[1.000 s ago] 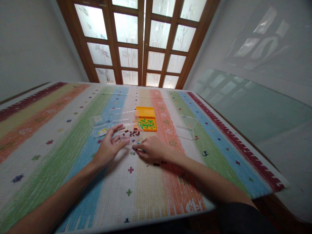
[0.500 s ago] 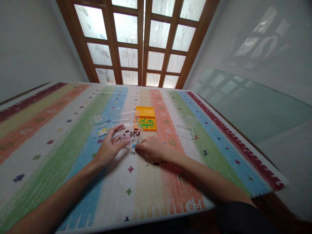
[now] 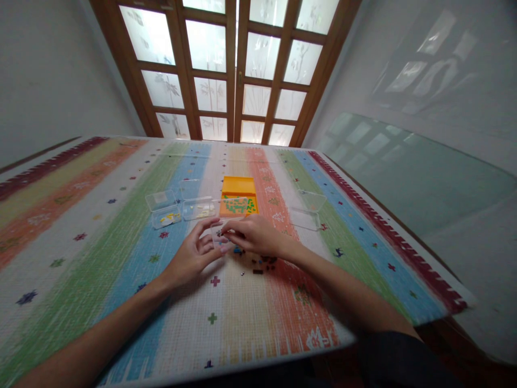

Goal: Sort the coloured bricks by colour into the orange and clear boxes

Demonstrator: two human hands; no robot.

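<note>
My left hand [image 3: 193, 253] grips a small clear plastic box [image 3: 216, 235] by its left side, thumb in front and fingers behind. Its see-through lid stands up and overlaps the orange-yellow case behind it. Dark brown toy bricks show inside, partly covered by my fingers. My right hand [image 3: 258, 235] is at the box's right side, fingertips pinched together over it; what they hold, if anything, is too small to make out. Below the right hand, loose brown bricks [image 3: 257, 272] and blue bricks [image 3: 237, 250] lie on the tablecloth.
Behind my hands stands an opened orange-yellow case [image 3: 239, 185] with green bricks [image 3: 234, 205]. To the left are two open clear boxes, one with yellow pieces [image 3: 168, 219], one with pale pieces [image 3: 205, 210]. Another open clear box [image 3: 305, 220] sits right, on the striped tablecloth [image 3: 177, 334].
My left hand has brought the clear box rightward and a little nearer. My right hand has risen from the loose bricks on the cloth to the box.
</note>
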